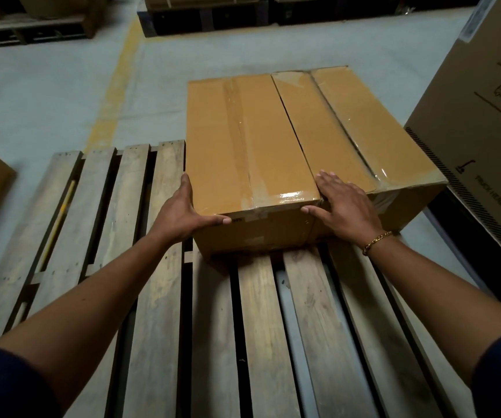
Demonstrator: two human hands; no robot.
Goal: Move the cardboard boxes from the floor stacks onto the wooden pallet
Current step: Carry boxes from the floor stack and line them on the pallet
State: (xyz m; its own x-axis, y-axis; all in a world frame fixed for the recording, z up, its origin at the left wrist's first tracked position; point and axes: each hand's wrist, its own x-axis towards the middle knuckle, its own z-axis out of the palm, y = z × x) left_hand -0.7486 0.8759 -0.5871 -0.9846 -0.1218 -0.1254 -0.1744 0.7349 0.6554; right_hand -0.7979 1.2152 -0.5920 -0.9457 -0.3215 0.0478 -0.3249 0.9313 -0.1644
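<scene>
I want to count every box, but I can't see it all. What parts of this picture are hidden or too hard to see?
- Tall printed box, head view: cut off by the right edge; its small print is unreadable.
- Two taped boxes on the wooden pallet: contents sealed; far sides face away.
- Left hand and right hand: palms hidden by their own backs.
- Far pallets: dark, cropped by the top edge.

Dim warehouse light, glare flashing off the tape [285,196] mid-frame, deep shadow at the lower corners and top edge, wide-angle bending straight lines outward, slight softness throughout.
</scene>
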